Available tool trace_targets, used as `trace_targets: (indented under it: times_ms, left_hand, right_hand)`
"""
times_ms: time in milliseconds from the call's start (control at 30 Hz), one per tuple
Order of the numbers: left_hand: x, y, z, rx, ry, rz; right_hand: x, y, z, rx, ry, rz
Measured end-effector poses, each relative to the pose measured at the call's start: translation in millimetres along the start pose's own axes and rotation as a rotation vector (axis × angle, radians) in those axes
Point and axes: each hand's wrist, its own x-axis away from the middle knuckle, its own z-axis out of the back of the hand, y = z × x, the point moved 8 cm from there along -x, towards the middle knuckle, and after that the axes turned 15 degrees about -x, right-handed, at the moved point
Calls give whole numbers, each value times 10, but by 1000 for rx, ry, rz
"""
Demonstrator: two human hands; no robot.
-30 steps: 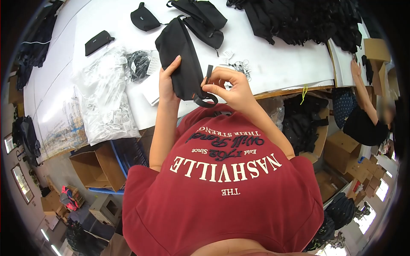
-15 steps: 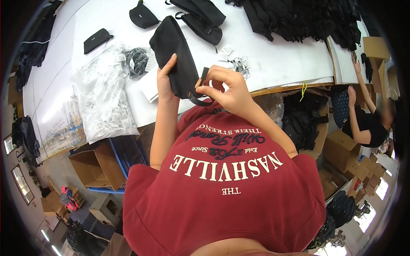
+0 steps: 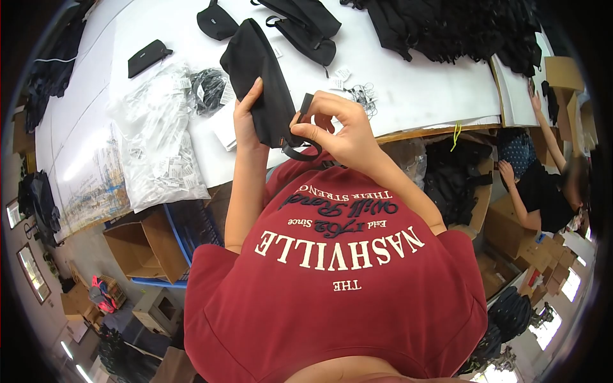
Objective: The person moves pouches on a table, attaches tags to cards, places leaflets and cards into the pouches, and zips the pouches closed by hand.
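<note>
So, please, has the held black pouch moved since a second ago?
Yes, the top of the held pouch has shifted left, toward the clear plastic bag.

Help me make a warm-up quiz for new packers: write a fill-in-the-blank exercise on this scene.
The left hand holds the long pouch, whose colour is ____.
The right hand pinches a narrow dark strip between finger and ____.
For the person, the clear plastic bag lies to the pouch's ____.
The largest word on the red shirt is ____.

black; thumb; left; NASHVILLE
</note>
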Motion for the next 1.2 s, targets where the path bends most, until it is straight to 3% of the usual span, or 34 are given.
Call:
trace_targets:
  times_ms: [233, 467, 633, 800, 900, 1033, 1200]
  left_hand:
    - [-19, -26, 51, 33, 13, 33]
    - [41, -13, -103, -151, -34, 5]
    - [-35, -50, 7, 56, -79, 92]
    - [-46, -4, 47, 33, -7, 15]
    - [-88, 74, 131, -162, 192, -140]
    - [12, 65, 56, -185, 260, -182]
    - [99, -208, -102, -104, 60, -13]
  right_hand:
    - [-4, 14, -11, -20, -27, -3]
    - [-144, -115, 133, 107, 197, 138]
    - [-81, -95, -17, 52, 0, 59]
    - [-38, 51, -14, -8, -49, -38]
    - [-42, 181, 199, 133, 231, 18]
    - [11, 30, 210, 611, 238, 215]
    - [26, 298, 287, 407, 208, 40]
